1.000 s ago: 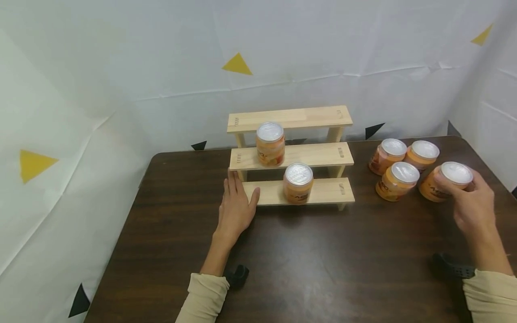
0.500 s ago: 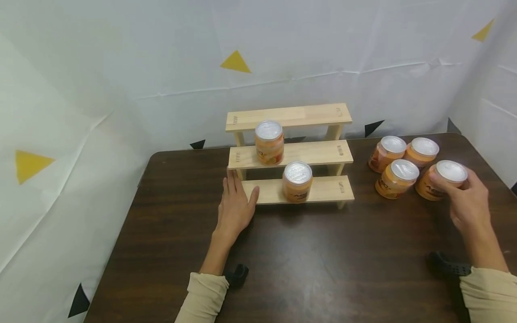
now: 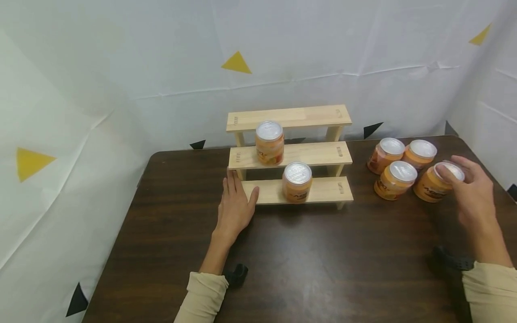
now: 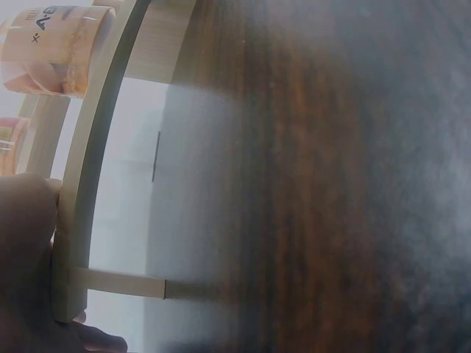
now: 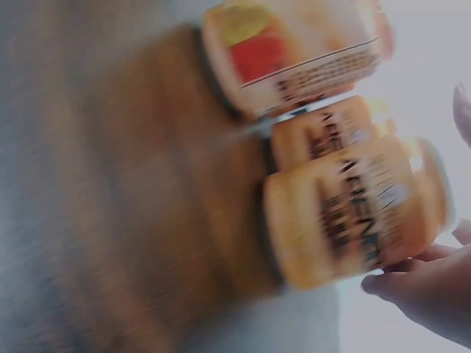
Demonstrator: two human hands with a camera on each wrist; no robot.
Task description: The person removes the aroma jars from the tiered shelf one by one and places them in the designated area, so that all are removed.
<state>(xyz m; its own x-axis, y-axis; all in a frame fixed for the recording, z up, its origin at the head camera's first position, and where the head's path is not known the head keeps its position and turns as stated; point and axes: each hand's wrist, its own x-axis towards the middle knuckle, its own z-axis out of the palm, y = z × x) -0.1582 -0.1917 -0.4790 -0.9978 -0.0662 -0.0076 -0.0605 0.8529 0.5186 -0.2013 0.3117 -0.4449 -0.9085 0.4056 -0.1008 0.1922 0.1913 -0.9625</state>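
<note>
A three-step wooden rack (image 3: 323, 190) stands on the dark table (image 3: 323, 269). One orange jar (image 3: 269, 142) sits on its middle step, another (image 3: 297, 181) on the lowest step. My left hand (image 3: 234, 206) lies flat on the table, its thumb against the lowest step's left end (image 4: 96, 184). At the right, my right hand (image 3: 470, 190) hovers with fingers spread at the nearest orange jar (image 3: 434, 185), which stands on the table. In the blurred right wrist view one fingertip (image 5: 412, 283) touches that jar (image 5: 353, 213); another finger is clear of it.
Three more orange jars (image 3: 395, 179) (image 3: 385, 155) (image 3: 420, 154) cluster just left of and behind the nearest one. White sheets wall in the table at the back and sides. Its right edge is close to my right hand.
My right hand has set the jar down beside the others and loosened its grip, with the fingers spreading. The left hand has stayed put.
</note>
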